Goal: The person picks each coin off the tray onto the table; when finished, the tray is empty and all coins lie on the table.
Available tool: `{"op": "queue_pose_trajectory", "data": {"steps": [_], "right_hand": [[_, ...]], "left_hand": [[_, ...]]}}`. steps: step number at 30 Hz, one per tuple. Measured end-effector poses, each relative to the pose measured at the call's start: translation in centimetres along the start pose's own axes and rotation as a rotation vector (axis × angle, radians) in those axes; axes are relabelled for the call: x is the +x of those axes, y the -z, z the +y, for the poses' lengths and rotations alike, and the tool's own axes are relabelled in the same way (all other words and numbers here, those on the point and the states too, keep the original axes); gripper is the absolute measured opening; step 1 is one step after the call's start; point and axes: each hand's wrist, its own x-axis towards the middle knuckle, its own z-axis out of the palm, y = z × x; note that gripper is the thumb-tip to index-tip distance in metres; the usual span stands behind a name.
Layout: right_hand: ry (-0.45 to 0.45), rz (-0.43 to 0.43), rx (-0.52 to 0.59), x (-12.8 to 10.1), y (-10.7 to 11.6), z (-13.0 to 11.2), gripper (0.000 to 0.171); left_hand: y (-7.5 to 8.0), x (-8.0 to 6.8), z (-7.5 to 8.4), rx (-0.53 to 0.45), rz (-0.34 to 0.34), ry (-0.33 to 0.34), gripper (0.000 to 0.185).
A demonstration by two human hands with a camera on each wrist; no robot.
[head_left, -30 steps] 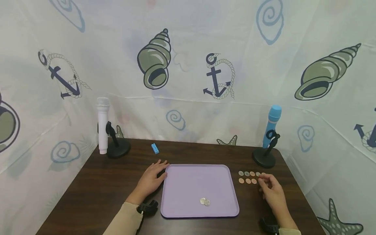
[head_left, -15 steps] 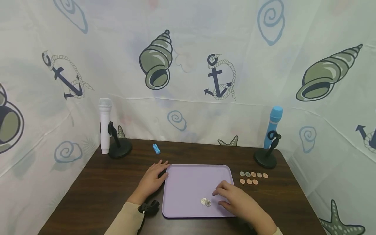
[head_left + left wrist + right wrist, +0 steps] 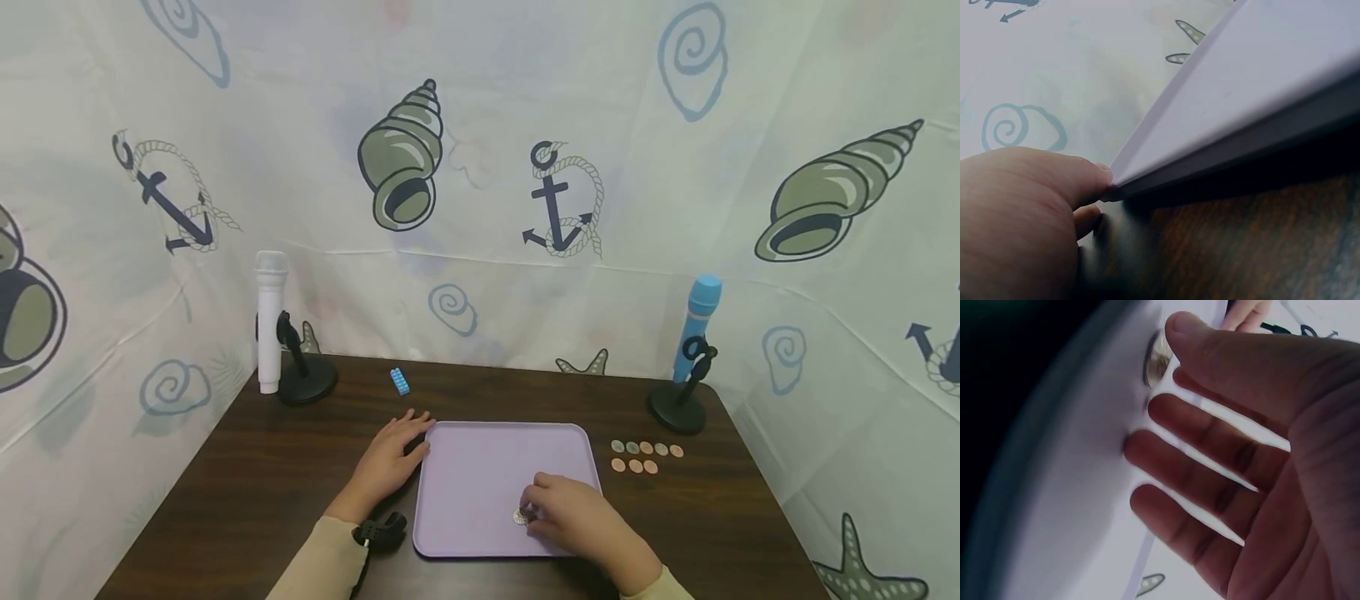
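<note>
**Fingers meet silver coins on lilac tray**

A person's right hand rests low on a lilac tray, its thumb and forefinger tips touching the silver coins that lie together near the tray's front edge. From the wrist view the fingers stand spread and fairly straight over the tray, the thumb tip beside one coin; whether any coin is pinched cannot be told. The left hand lies flat on the dark table, fingers relaxed and together, their tips against the tray's far left corner. Two short rows of copper and silver coins sit just right of the tray. Such coins look thin, hard, light and slick on smooth plastic, likely best slid to the rim or taken by the edges between thumb and fingertip.
</note>
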Motion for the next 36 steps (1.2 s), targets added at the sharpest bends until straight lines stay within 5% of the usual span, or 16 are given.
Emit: {"op": "queue_pose_trajectory", "data": {"steps": [16,23,28,36], "right_hand": [[-0.12,0.049,0.019,0.3,-0.6,-0.9,0.029],[-0.118,0.088,0.058,-0.3,-0.3,-0.6,0.016],[-0.164,0.186,0.071,-1.1,0.1,0.4,0.022],[-0.385,0.371,0.252,-2.8,1.8,2.4,0.026]], "left_hand": [[0.0,0.0,-0.2,0.001,-0.006,0.005,0.049],[-0.1,0.1,-0.5,-0.001,-0.017,0.025,0.049],[0.0,0.0,-0.6,-0.002,-0.023,0.029,0.049],[0.0,0.0,-0.3,-0.003,-0.007,0.005,0.049]]}}
